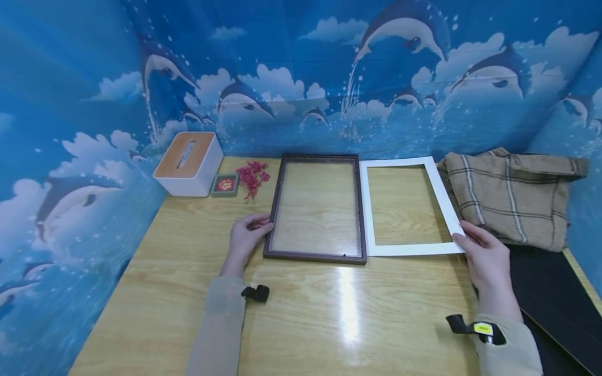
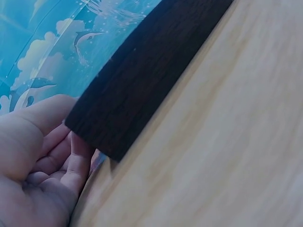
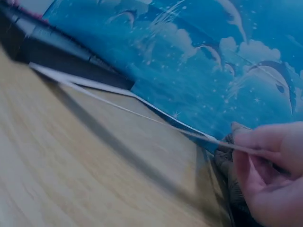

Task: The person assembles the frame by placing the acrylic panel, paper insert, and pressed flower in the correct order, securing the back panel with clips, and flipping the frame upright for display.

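Closest to the viewer, two forearms in pale grey sleeves reach over a light wood-grain table, each with a black strap at the wrist. Ahead of the left sleeve, the left hand pinches the left side of a dark brown picture frame, thumb and fingers meeting at its edge near the lower corner. The frame lies just to the right of that hand, between the two hands. The right hand has thumb and fingers clamped on the lower right corner of a white mat board, a thin sheet with a large rectangular opening; the gripped corner is raised above the table. The board stretches leftward from the right hand, its far side close beside the frame. To the right of the right hand is a flat black panel, and beyond that hand sits a folded tan plaid cloth. Beyond the left hand lies a pinkish-red flower sprig; to the sprig's left are a small green square box showing a red and yellow flower, and a white tissue box with a slotted wood-toned lid. Farthest from both hands hangs a blue backdrop printed with leaping dolphins and clouds.
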A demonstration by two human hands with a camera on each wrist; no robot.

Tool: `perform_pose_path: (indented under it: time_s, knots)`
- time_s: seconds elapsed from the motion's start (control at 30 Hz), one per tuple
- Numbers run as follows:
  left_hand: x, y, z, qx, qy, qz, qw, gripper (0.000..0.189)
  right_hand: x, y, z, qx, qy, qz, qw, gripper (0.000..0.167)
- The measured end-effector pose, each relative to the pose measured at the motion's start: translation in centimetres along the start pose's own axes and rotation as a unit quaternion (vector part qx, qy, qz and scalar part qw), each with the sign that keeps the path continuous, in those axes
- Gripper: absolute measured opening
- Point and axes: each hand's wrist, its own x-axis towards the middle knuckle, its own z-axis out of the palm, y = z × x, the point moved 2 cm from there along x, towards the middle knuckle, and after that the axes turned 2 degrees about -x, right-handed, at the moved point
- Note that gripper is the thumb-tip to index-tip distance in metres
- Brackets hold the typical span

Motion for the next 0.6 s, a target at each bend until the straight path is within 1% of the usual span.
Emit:
perform_pose_path:
  time_s: [0.07, 0.1, 0.2, 0.27, 0.43, 0.53, 0.6]
  knots:
    - [0.0, 0.0, -0.1, 0.003, -0.004, -0.002, 1.0000, 0.035, -0.2, -0.2, 0.0, 0.069, -0.032, -0.001, 0.9971, 0.043]
    - [0.0, 0.0, -0.1, 0.003, -0.006, -0.003, 1.0000, 0.035, -0.3, -0.3, 0.0, 0.088, -0.045, 0.002, 0.9951, 0.045]
    - [0.1, -0.1, -0.1, 0.001, -0.008, -0.006, 0.9999, 0.036, -0.4, -0.8, 0.3, 0.129, -0.071, 0.006, 0.9891, 0.044]
    - [0.2, -0.1, -0.2, 0.000, -0.007, -0.009, 0.9999, 0.035, -0.5, -1.2, 0.5, 0.149, -0.091, 0.011, 0.9846, 0.040]
    - [0.3, -0.2, 0.0, -0.006, -0.006, -0.006, 0.9999, 0.036, -0.4, -1.9, 0.6, 0.169, -0.157, 0.027, 0.9726, 0.027]
    - [0.3, -0.3, 0.0, -0.007, -0.005, -0.003, 1.0000, 0.036, -0.3, -2.2, 0.5, 0.156, -0.182, 0.044, 0.9697, 0.026]
    - [0.3, -0.3, 0.0, -0.009, -0.006, -0.001, 0.9999, 0.036, -0.3, -2.5, 0.5, 0.132, -0.188, 0.050, 0.9719, 0.027]
